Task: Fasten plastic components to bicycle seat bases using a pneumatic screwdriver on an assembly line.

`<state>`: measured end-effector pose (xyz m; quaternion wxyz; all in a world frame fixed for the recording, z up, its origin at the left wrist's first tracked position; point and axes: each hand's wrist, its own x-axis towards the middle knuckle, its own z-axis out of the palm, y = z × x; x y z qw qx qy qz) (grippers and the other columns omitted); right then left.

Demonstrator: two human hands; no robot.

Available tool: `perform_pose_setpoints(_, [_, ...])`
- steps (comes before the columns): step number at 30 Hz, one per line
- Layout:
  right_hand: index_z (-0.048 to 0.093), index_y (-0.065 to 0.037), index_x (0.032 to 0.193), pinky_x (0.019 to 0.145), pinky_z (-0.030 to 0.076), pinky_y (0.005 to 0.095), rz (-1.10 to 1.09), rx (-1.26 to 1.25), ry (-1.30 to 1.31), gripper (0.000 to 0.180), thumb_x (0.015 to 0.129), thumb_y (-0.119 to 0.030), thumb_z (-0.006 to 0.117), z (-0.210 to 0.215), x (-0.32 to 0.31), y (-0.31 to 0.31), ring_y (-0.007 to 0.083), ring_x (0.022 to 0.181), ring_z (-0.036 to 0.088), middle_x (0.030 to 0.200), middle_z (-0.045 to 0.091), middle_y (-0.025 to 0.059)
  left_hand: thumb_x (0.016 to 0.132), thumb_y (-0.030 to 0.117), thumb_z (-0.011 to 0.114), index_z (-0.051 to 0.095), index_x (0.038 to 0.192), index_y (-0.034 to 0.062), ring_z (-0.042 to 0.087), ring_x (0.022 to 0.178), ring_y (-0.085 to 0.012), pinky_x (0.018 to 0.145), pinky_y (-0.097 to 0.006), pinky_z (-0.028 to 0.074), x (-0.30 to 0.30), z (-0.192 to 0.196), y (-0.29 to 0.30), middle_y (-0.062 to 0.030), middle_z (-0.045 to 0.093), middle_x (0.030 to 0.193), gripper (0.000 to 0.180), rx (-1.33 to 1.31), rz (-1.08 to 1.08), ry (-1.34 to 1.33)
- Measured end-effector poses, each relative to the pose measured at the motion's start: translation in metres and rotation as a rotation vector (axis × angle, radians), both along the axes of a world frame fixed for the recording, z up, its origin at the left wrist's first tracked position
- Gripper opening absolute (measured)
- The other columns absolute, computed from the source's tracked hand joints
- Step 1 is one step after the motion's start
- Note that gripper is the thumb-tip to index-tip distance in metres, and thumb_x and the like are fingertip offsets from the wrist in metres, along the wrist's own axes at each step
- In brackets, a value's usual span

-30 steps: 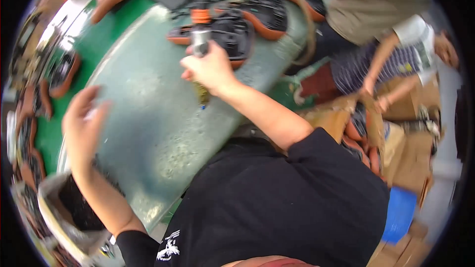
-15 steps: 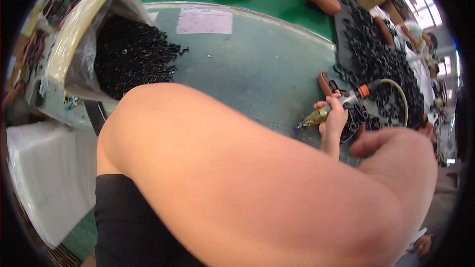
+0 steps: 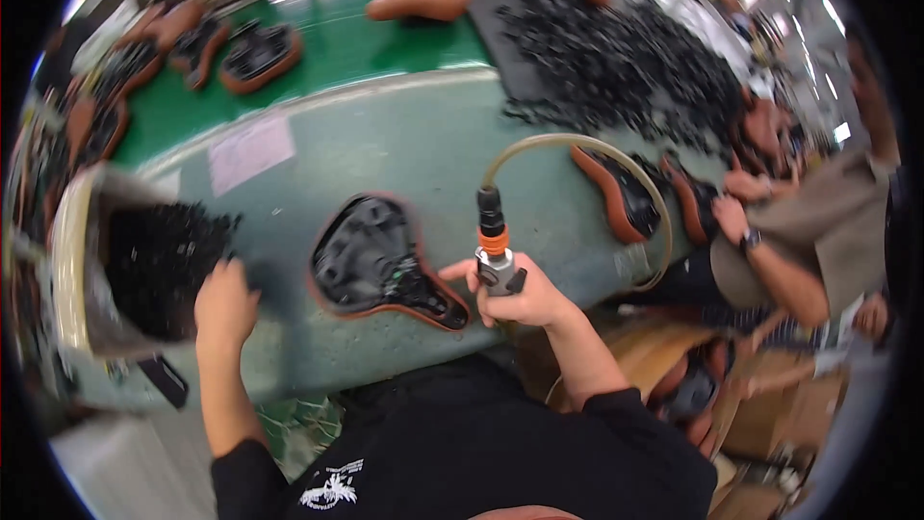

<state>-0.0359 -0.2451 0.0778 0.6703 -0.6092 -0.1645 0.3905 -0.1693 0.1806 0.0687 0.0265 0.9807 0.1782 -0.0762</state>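
A bicycle saddle (image 3: pixel 364 255) with a brown rim lies upside down on the table in front of me, its black underside showing and its narrow end towards the right. My right hand (image 3: pixel 520 297) grips an air screwdriver (image 3: pixel 496 265) with an orange ring. One finger of that hand stretches towards the saddle's narrow end; whether it touches cannot be made out. On the left, my left hand (image 3: pixel 226 303) is at the edge of a heap of small black parts (image 3: pixel 159 265). Its fingers are bunched downward, and what they hold is hidden.
The heap spills from a plastic-lined container (image 3: pixel 72 270) lying on its side. A paper sheet (image 3: pixel 252 154) lies beyond it. An air hose (image 3: pixel 587 140) arcs rightwards from the screwdriver. Black parts (image 3: pixel 616 48) cover a dark mat. A co-worker (image 3: pixel 808 231) handles another saddle (image 3: pixel 688 197) at right.
The bare arm that blocked much of the view has swung away. My view has turned right, the screwdriver now stands nearer the middle, and the saddle before me has come into sight.
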Motion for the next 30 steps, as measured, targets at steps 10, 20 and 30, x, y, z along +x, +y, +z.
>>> perform_pose_setpoints(10, [0.063, -0.006, 0.108, 0.073, 0.049, 0.0273, -0.338, 0.164, -0.637, 0.022, 0.089, -0.001, 0.073, -0.013, 0.015, 0.01, 0.008, 0.079, 0.061, 0.095, 0.066, 0.0002, 0.093, 0.002, 0.068, 0.065, 0.096, -0.0021, 0.065, 0.096, -0.0427, 0.084, -0.046, 0.053, 0.004, -0.059, 0.014, -0.0204, 0.066, 0.104, 0.006, -0.228, -0.1, -0.203])
perform_pose_setpoints(20, [0.061, -0.002, 0.122, 0.07, 0.054, 0.0284, -0.418, 0.224, -0.547, 0.031, 0.091, 0.0, 0.067, -0.009, 0.011, 0.005, 0.0095, 0.078, 0.066, 0.092, 0.067, 0.0061, 0.111, 0.009, 0.056, 0.058, 0.125, -0.0007, 0.061, 0.083, -0.0165, 0.075, -0.031, 0.054, 0.005, -0.037, -0.085, -0.0129, 0.067, 0.104, 0.018, -1.711, 0.072, -0.752])
perform_pose_setpoints(30, [0.046, -0.008, 0.128, 0.064, 0.059, 0.0355, -0.034, 0.973, -0.643, 0.034, 0.1, -0.01, 0.064, 0.094, -0.034, 0.05, 0.02, 0.07, 0.068, 0.109, 0.06, 0.0129, 0.097, -0.009, 0.062, 0.072, 0.117, -0.0087, 0.073, 0.084, -0.0269, 0.074, -0.037, 0.061, -0.004, 0.001, -0.17, -0.0196, 0.069, 0.11, 0.022, -2.111, -0.207, -0.473])
